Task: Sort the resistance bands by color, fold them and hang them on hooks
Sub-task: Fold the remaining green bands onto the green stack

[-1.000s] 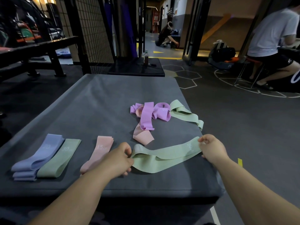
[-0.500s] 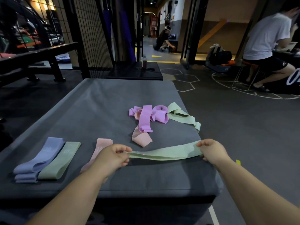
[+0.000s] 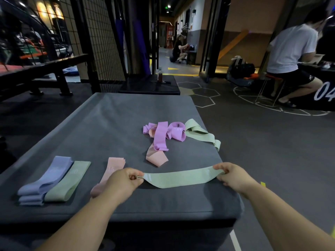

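Fingers (image 3: 135,173) of L hand (image 3: 125,180) curl in and pinch 1 end of the held green band (image 3: 181,178) against the thumb; R hand (image 3: 233,177) fingers (image 3: 220,167) pinch the other end the same way. Head view, writing: "01" in white on the purple bands (image 3: 160,134), "15" on the folded pink band (image 3: 110,169), big white "04" on a black panel (image 3: 324,92) far R. White print near each end of the held band is too blurred to read. Held band's long axis runs L-R along the near part of the grey pad (image 3: 112,124), flat face up, sagging a bit mid-span; can't tell if the sag touches the pad. Its ends disappear inside the 2 grips, the rest spans btwn the hands. Folded lilac band (image 3: 47,178) and folded green band (image 3: 68,182) lie touching at near L. Purple bands sit mid-pad, tangled w/ a loose pink band (image 3: 156,158) and a loose green band (image 3: 201,134).
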